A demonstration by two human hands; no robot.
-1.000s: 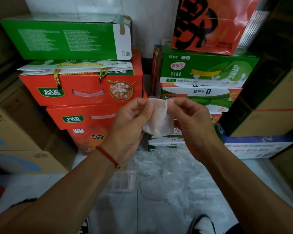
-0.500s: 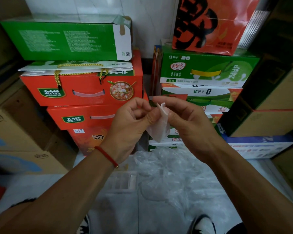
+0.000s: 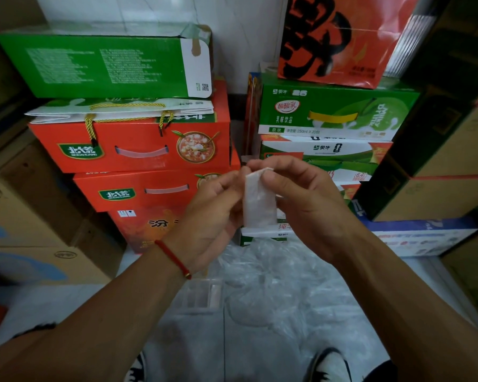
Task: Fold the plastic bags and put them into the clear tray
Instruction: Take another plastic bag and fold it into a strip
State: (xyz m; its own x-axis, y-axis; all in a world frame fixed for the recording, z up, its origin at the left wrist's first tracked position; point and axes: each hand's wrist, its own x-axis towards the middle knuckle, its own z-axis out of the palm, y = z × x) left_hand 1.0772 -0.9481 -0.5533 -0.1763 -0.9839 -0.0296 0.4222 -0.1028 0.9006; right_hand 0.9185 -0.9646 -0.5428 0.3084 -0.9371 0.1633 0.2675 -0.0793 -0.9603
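A folded plastic bag (image 3: 259, 201) hangs as a narrow strip, pinched at its top by the right hand (image 3: 301, 205) and held along its edge by the curled fingers of the left hand (image 3: 213, 213). Below lie the clear tray (image 3: 200, 296) and a heap of loose plastic bags (image 3: 284, 285) on a pale tiled floor (image 3: 53, 304). Around stand stacked cartons — red gift boxes (image 3: 133, 150), green milk cases (image 3: 334, 111) — against a white wall (image 3: 232, 28).
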